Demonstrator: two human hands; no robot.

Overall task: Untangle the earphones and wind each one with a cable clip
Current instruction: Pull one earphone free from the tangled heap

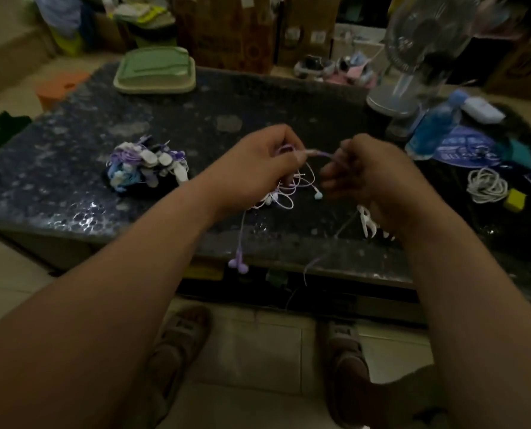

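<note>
Above the dark speckled table (196, 125), my left hand (258, 168) grips a tangle of pale pink and purple earphone cables (292, 187). My right hand (366, 178) pinches a purple strand (323, 154) stretched between the two hands. A purple earbud pair (238, 265) dangles below the table's front edge, and a light blue earbud (318, 196) hangs from the tangle. A white cable clip (366, 221) lies on the table under my right wrist. A heap of wound earphones with clips (148, 167) sits to the left.
A green lidded box (155, 71) stands at the table's back left, a fan (412, 57) at the back right. A blue bottle (434, 125), a blue packet (462, 148), a coiled white cable (487, 185) and a yellow block (515, 199) crowd the right side.
</note>
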